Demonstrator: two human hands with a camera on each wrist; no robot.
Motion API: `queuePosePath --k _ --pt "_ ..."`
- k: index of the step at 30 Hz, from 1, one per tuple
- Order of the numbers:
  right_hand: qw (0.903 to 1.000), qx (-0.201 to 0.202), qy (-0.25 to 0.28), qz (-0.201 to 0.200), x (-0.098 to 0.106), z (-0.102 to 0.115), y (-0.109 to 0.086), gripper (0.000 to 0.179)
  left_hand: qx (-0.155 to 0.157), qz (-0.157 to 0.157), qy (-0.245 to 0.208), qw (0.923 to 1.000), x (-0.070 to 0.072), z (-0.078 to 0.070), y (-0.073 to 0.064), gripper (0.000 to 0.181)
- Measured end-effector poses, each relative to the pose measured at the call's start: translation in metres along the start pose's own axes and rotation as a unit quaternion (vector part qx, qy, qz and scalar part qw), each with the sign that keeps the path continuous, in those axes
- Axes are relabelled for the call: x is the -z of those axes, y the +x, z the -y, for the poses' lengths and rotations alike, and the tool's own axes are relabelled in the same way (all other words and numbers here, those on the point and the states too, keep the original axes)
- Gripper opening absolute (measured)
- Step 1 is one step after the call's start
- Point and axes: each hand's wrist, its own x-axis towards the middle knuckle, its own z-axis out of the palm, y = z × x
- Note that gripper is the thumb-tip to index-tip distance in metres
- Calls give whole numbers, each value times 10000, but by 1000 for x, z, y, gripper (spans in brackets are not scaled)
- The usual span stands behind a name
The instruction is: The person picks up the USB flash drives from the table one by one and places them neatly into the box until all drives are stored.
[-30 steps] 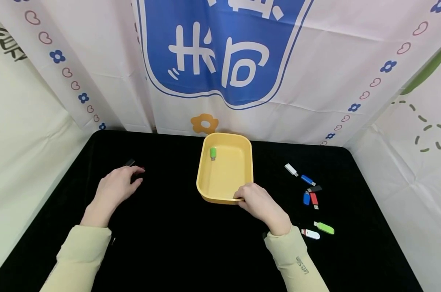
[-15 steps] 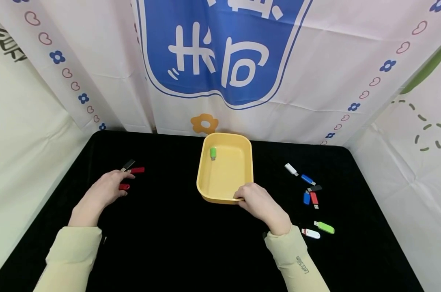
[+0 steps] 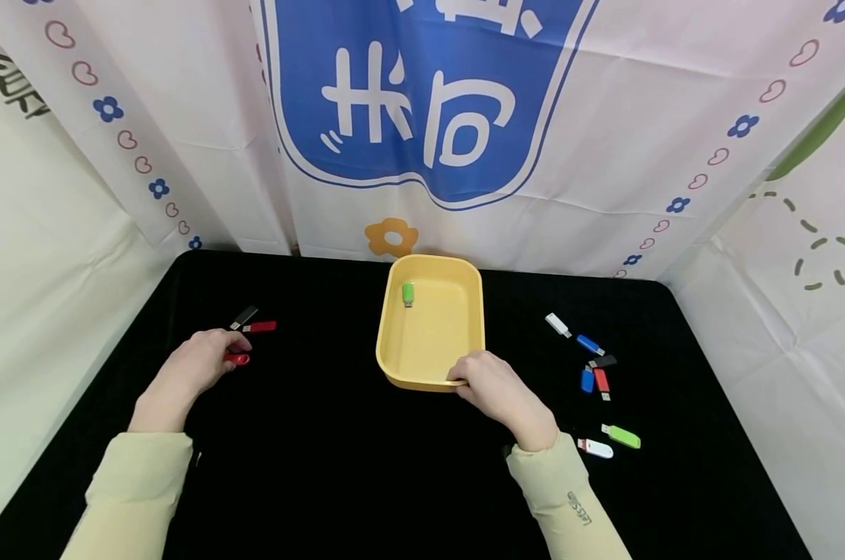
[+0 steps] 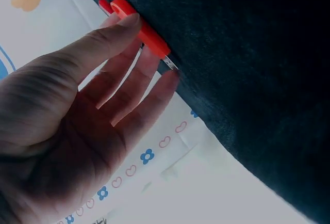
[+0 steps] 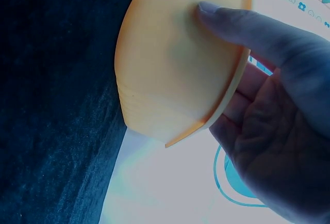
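My left hand is at the left of the black table, pinching a red USB stick between thumb and fingertips. In the left wrist view its metal plug points toward the little finger. Just beyond that hand lie a second red USB stick and a black USB stick. My right hand grips the near rim of a yellow tray, the thumb pressed on its outer wall in the right wrist view and the fingers inside. One green USB stick lies in the tray's far left part.
Several USB sticks lie at the right: a white one, a blue one, a red one, a green one and a white-and-red one among them. A printed white curtain hangs behind the table.
My left hand has moved left and nearer, off the black and second red sticks, and its fingers have closed on the nearer red USB stick. Right hand and tray have stayed put.
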Motion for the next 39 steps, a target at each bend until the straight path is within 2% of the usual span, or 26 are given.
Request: queuePosePath --k 9,23,34,39 --pt "10000 -16 29 -12 0 0 0 16 -62 -6 -259 9996 -1 3 -1 19" --pt "10000 -29 -1 -10 1 1 0 17 -12 78 -76 9999 -1 -5 1 19" --pt "10000 6 19 -7 0 0 0 18 -437 -355 6 9984 -7 -18 8 33" --pt "10000 -9 66 -22 0 1 0 19 -743 -286 -566 9952 -8 -31 13 32"
